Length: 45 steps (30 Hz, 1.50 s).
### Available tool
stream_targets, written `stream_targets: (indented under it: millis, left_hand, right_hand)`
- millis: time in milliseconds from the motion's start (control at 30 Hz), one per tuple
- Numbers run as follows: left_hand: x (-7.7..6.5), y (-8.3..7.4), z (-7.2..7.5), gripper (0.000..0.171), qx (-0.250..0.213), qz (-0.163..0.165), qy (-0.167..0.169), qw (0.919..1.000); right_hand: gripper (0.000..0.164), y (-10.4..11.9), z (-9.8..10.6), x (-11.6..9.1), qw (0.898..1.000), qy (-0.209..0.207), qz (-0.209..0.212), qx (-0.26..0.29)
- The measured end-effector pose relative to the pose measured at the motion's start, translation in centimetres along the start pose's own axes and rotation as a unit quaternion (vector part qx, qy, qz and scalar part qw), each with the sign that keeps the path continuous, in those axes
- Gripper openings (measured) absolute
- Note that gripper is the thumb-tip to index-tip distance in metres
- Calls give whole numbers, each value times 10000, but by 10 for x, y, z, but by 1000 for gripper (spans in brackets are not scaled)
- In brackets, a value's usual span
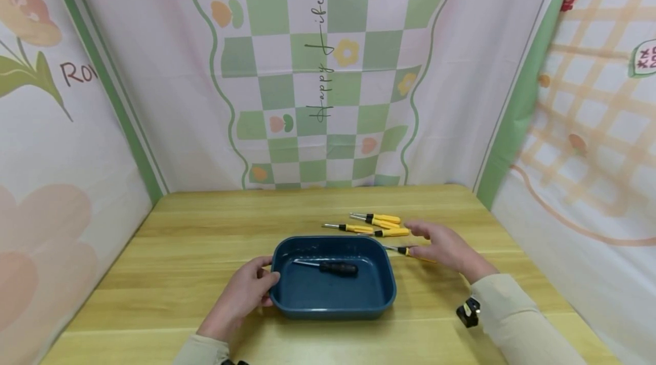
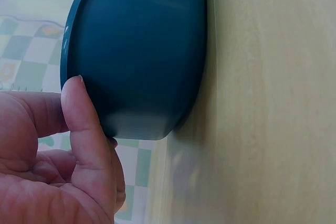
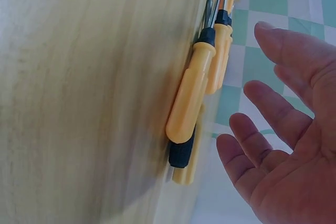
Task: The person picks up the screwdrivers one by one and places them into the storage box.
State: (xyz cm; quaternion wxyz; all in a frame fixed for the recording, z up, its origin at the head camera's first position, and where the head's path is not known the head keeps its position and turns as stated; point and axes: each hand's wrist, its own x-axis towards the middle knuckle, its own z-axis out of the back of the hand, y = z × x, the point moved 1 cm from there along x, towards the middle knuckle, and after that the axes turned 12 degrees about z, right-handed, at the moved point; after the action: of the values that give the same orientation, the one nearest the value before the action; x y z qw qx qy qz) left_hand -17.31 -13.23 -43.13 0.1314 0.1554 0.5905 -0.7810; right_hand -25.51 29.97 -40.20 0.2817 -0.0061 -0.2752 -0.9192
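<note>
A dark blue rectangular dish (image 1: 333, 312) stands on the table, with a black-handled screwdriver (image 1: 338, 269) lying inside it. At its left end my left hand (image 1: 245, 292) pinches the rim, and in the left wrist view the thumb (image 2: 81, 103) lies against the dish wall (image 2: 142, 51). My right hand (image 1: 445, 246), fingers spread and holding nothing, is right of the dish. It hovers by a yellow-handled screwdriver (image 1: 404, 250), covering part of its handle in the head view. The right wrist view shows a yellow screwdriver handle (image 3: 189, 93) beside the fingers, apart from them.
Behind the dish several more yellow-handled screwdrivers (image 1: 393, 232) lie close together, tips pointing left. All of this is on a wood-grain table (image 1: 205, 228). Patterned cloth (image 1: 307, 91) hangs behind the table and along both sides.
</note>
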Motion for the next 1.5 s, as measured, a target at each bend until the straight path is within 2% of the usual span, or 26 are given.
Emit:
stream_targets:
  millis: [433, 900, 1500]
  left_hand:
    - [-1, 2, 1, 46, 2, -31, 17, 10000]
    - [-2, 3, 2, 47, 24, -64, 12, 10000]
    - [0, 4, 3, 46, 13, -68, 24, 10000]
  right_hand:
    - [53, -1, -8, -2, 9993, 252, -229, 149]
    - [49, -3, -14, -5, 9986, 367, -293, 242]
    - [45, -4, -20, -1, 9978, 481, -453, 6]
